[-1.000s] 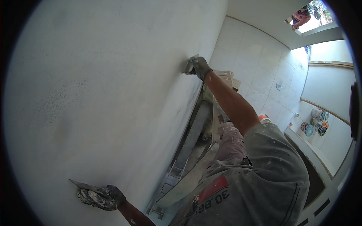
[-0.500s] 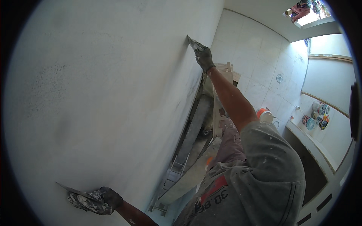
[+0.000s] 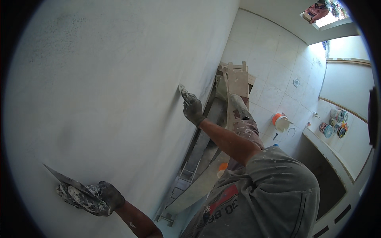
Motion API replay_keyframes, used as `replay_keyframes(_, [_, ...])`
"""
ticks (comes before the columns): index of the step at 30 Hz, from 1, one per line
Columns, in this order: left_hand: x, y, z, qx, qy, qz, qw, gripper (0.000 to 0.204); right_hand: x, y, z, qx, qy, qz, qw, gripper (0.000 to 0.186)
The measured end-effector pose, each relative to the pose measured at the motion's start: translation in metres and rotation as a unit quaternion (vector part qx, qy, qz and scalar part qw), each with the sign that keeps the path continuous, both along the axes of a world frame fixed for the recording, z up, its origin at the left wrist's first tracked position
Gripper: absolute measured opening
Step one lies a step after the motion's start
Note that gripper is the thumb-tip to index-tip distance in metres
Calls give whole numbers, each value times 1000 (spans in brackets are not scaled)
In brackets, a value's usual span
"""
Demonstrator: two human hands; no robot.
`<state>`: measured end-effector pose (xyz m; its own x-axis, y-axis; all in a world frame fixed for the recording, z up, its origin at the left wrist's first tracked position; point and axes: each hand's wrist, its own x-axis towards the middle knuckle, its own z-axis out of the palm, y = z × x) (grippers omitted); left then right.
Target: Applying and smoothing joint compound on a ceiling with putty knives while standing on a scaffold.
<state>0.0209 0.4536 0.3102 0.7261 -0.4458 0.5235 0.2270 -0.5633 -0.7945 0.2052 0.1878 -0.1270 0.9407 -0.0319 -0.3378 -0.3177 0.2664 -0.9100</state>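
At the lower left my left hand (image 3: 112, 195), in a dark glove, is closed around a plastering trowel (image 3: 69, 180). Its flat blade points up and left, and thick pale plaster is smeared over the part beneath it. My right hand (image 3: 193, 111), gloved too, grips a putty knife (image 3: 183, 92) coated with plaster. That knife's tip is at the wall (image 3: 119, 99); whether the whole edge touches, I cannot tell. The wall is pale grey-white, with a dark speckled patch at its upper left. The fingers partly hide both handles.
My foot (image 3: 239, 104) is on a wooden plank stand (image 3: 238, 81) beside the wall. A bucket with orange (image 3: 281, 123) stands on the tiled floor (image 3: 274, 83). Several paint cans (image 3: 326, 129) are at the right. Another person (image 3: 317, 12) is beyond the opening at the upper right.
My right hand has come down and left along the wall with the putty knife. My left hand has risen slightly with the trowel. The view has shifted, showing more of the plank stand.
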Motion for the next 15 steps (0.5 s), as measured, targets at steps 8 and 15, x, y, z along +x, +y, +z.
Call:
replay_keyframes(8, [12, -3, 5, 21, -27, 4, 999, 23, -105, 32, 42, 131, 35, 39, 990, 36])
replay_keyframes(15, [2, -15, 7, 54, -47, 52, 996, 22, -26, -7, 121, -167, -18, -37, 985, 46])
